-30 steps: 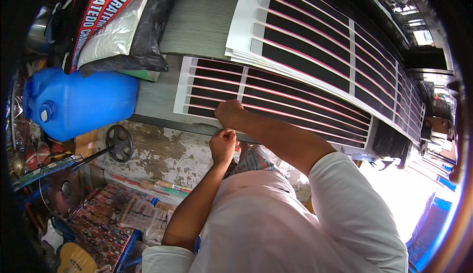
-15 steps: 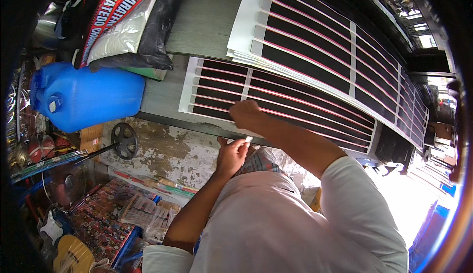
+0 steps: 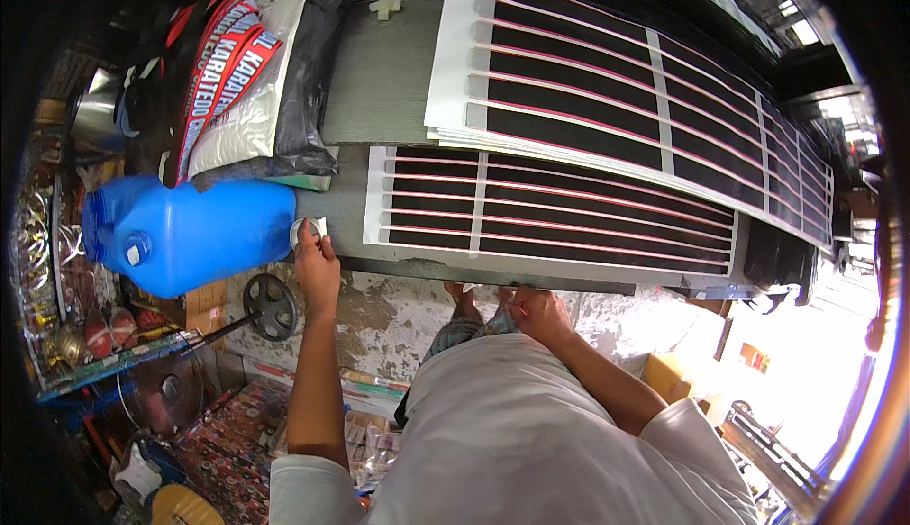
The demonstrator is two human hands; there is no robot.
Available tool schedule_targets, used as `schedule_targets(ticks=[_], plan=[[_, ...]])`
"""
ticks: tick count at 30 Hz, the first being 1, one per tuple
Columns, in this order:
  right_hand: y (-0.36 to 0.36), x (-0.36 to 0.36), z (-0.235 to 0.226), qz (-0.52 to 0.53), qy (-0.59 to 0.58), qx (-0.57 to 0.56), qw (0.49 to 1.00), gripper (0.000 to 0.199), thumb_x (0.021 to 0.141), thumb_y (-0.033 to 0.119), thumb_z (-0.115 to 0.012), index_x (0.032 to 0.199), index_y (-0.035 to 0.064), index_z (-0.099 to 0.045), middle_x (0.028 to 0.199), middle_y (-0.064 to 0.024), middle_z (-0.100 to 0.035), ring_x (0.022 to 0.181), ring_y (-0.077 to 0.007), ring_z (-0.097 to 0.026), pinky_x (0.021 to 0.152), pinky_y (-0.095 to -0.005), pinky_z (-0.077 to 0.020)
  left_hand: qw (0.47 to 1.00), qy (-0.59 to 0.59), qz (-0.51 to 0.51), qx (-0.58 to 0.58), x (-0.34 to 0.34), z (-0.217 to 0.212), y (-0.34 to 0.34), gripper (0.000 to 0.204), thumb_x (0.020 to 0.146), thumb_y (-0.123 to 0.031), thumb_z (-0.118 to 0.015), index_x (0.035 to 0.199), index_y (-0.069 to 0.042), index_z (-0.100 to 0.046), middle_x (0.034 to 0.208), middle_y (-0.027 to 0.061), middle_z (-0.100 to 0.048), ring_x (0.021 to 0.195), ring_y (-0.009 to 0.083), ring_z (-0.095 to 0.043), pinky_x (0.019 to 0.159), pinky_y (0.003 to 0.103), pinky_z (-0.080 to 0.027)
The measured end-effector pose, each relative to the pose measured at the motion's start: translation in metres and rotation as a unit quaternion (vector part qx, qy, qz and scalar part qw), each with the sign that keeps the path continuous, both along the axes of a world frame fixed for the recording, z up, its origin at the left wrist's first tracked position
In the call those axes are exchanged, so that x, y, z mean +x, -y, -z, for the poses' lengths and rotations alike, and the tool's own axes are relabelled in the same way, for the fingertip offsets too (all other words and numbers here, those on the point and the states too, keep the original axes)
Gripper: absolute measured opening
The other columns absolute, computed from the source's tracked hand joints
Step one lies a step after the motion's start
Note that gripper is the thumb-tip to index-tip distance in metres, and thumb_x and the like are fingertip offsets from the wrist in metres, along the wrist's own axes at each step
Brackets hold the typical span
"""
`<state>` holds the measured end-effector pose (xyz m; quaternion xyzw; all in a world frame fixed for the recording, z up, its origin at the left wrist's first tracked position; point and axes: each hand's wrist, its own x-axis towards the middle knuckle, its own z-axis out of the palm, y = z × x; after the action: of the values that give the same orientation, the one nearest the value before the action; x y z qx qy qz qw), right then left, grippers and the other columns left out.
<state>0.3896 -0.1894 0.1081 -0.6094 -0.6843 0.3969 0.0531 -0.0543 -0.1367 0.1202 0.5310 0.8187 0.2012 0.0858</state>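
My left hand is at the table's front edge, beside a blue jug. Its fingers are closed on a small white piece, curved and partly hidden by them. Close to my body, my right hand is curled just below the table edge; whatever may be in its fingers is hidden. Between and beyond the hands lies a white-edged sheet with black panels and white and red strips. Behind it, a stack of larger sheets has the same pattern.
Bagged goods with red printed bands lie beyond the jug on the grey table, near a pale cross-shaped piece. Below the table are a black handwheel and a peeling wall. A fan stands at the lower left.
My left hand has moved left from in front of my body to beside the blue jug. My right hand has come back off the lower sheet to the table's front edge.
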Motion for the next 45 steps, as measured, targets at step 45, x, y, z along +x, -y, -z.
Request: schedule_targets(ticks=[45], plan=[[-0.071, -0.078, 0.024, 0.086, -0.124, 0.265, 0.952, 0.028, 0.086, -0.012, -0.067, 0.110, 0.0012, -0.071, 0.104, -0.0189, -0.064, 0.102, -0.0434, -0.065, 0.091, -0.0510, -0.0562, 0.912, 0.136, 0.381, 0.064, 0.165, 0.043, -0.032, 0.015, 0.091, -0.005, -0.081, 0.106, -0.005, -0.080, 0.106, 0.0096, -0.066, 0.101, 0.0332, -0.064, 0.086, 0.048, -0.054]])
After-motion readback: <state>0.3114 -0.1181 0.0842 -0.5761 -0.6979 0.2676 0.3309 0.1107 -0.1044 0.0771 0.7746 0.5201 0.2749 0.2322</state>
